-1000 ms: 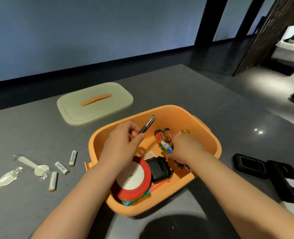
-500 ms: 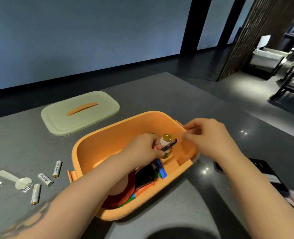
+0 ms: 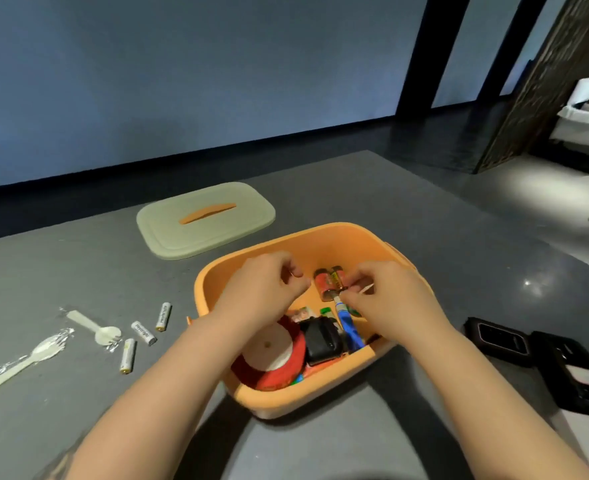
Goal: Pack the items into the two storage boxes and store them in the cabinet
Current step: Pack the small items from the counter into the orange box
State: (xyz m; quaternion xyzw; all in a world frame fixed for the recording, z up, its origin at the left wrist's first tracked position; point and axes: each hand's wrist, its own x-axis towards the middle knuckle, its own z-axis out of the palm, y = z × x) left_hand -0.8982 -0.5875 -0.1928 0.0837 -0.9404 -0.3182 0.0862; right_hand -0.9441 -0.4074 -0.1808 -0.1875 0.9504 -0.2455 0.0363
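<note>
An orange storage box (image 3: 338, 231) stands open on the grey table. Inside lie a red tape roll (image 3: 282, 370), a black pouch (image 3: 320, 342), a blue tube (image 3: 350, 329) and two red batteries (image 3: 327, 282). My left hand (image 3: 262, 292) hovers over the box's left half with its fingers curled, and I see nothing in it. My right hand (image 3: 390, 303) is over the right half, pinching a thin pale stick (image 3: 367, 289) beside the red batteries. The box's pale green lid (image 3: 182, 240) lies behind it to the left.
Three white batteries (image 3: 143, 332) lie loose on the table left of the box, with a wrapped plastic spoon (image 3: 94, 327) and fork (image 3: 26, 358) beyond them. Two black cases (image 3: 500, 341) sit at the right, near the table edge.
The black pen my left hand held is gone from it. My right hand came back from the box's right rim into the box and now pinches a thin pale stick.
</note>
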